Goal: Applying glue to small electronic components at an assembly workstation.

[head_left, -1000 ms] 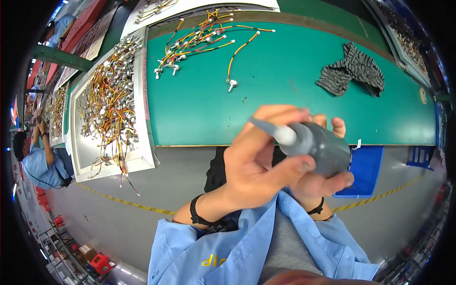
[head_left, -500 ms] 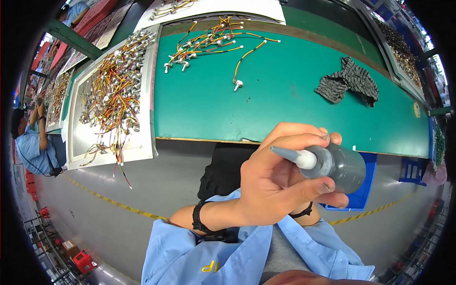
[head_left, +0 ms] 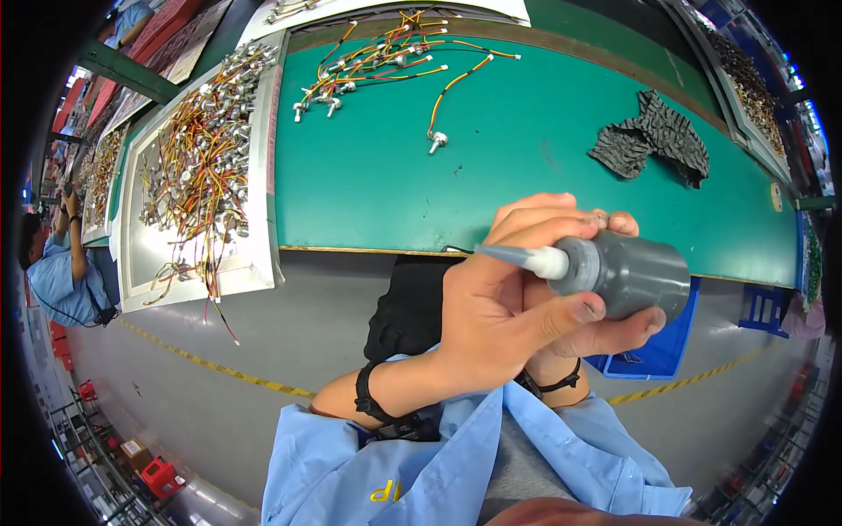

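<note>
Dark grey bottle point(head_left: 645, 279) with tapered grey nozzle point(head_left: 509, 255) and white collar point(head_left: 548, 263) is held up by the near edge of the green table point(head_left: 368, 193), right of centre; nozzle pointed left. Bottle is gripped by both hands: left hand point(head_left: 491, 307) clamped round the neck end, thumb on the near side, fingers on the far side; right hand point(head_left: 605, 337) closed on the body, mostly hidden behind the left hand and bottle. One loose wired part point(head_left: 438, 141) is laid farther out on the table, with a tangled group of wired parts point(head_left: 386, 66) beyond it. Striped dark cloth point(head_left: 653, 136) is crumpled at far right. White-rimmed tray point(head_left: 263, 175), heaped with wired parts, is placed at left. Blue bin point(head_left: 671, 346) is seen below the table's near edge, right.
</note>
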Available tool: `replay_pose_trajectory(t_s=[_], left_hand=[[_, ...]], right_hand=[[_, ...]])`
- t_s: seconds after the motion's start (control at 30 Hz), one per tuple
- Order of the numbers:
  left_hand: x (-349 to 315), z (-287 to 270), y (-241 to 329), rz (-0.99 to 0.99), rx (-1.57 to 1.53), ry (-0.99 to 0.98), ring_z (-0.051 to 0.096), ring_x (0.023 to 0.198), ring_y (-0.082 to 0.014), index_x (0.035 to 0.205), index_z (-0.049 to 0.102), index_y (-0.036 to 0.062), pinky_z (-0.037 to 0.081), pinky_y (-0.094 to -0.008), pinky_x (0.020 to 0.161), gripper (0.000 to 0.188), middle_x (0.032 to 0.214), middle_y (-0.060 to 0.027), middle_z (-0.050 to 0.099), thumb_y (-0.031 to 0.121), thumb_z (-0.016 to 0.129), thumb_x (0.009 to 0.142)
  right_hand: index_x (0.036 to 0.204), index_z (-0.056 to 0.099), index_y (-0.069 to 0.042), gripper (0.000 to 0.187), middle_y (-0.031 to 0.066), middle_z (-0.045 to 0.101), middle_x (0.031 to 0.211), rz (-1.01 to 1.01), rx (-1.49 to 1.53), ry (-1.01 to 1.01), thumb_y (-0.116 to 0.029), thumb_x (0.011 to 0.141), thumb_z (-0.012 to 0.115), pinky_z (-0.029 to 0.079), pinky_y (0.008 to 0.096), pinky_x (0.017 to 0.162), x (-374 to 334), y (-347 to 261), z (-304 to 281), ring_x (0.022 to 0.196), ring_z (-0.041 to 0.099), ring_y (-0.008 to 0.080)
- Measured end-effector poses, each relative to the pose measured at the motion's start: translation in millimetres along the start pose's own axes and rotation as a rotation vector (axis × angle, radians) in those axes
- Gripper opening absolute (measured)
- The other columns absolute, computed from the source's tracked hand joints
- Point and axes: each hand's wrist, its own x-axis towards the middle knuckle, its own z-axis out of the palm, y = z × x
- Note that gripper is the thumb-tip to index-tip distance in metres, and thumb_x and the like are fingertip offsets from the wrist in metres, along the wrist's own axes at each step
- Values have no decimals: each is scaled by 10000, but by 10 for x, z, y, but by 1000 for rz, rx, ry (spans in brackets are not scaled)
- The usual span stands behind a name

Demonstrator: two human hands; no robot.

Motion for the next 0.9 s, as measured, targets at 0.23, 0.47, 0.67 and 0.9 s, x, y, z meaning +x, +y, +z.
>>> replay_pose_trajectory(t_s=[0.23,0.47,0.67,0.9], left_hand=[[36,-576,-47,-31,406,173,556,971,-250,1070,563,-18,401,-357,897,334,1019,-122,607,61,672,764],[476,-971,-254,10,1409,1,543,769,-284,946,584,-40,449,-371,685,233,846,-138,566,101,657,775],[665,-939,-302,-135,1606,-109,544,751,-305,868,593,-34,453,-405,675,211,752,-135,532,165,625,808],[659,-902,-269,-185,1405,-134,569,685,-261,855,585,-42,470,-351,654,147,764,-140,559,101,601,824]], right_hand=[[1082,514,-41,683,48,553,1046,-117,-165,81,-598,708,642,372,385,795,219,-5,-134,905,526,168],[1070,530,-56,649,39,553,1052,-116,-158,147,-592,718,633,341,401,747,276,-7,-182,856,522,171],[1090,530,-68,627,40,552,1059,-75,-119,154,-576,736,624,366,418,795,267,-39,-207,895,534,195],[1117,524,-56,640,61,550,1063,-42,-192,261,-577,754,602,363,479,930,228,-74,-286,885,550,242]])
